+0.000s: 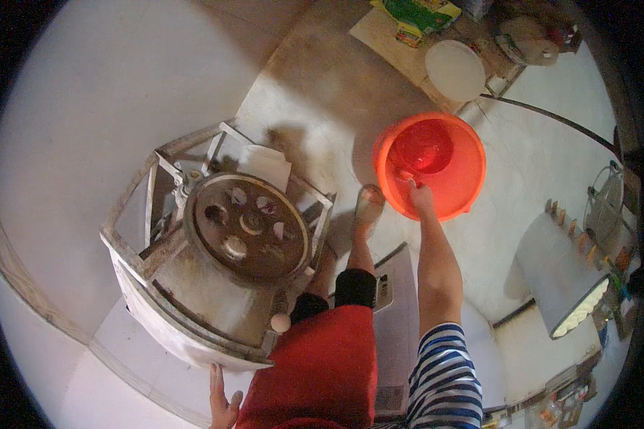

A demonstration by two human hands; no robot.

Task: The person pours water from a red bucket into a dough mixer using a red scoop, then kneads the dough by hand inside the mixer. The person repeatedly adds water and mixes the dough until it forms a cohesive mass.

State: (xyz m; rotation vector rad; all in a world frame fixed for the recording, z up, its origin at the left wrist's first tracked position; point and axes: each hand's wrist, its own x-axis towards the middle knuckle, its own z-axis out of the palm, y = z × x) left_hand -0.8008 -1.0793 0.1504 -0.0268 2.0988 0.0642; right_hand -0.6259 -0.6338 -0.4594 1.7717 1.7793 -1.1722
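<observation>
My right hand (422, 197) reaches over the near rim into a deep orange-red plastic bucket (473, 166) on the floor. Its fingertips are low inside the wall, and whether they grip anything is unclear. A darker red round area with a bright glint shows at the bucket's bottom. At the lower left, my left hand (224, 402) has its fingers apart, with the fingertips at the lower edge of a machine's curved white side panel (193, 348). The machine carries a round brown disc (257, 252) with several openings, inside a worn metal frame (123, 244).
A pale round knob (280, 323) sits at the machine's near corner. My foot (369, 206) is beside the bucket. Behind it are a white round lid-like piece (455, 69) and a green-yellow bag (418, 16). A grey cylindrical container (558, 268) stands at right; a pale panel (394, 338) lies beneath my arm.
</observation>
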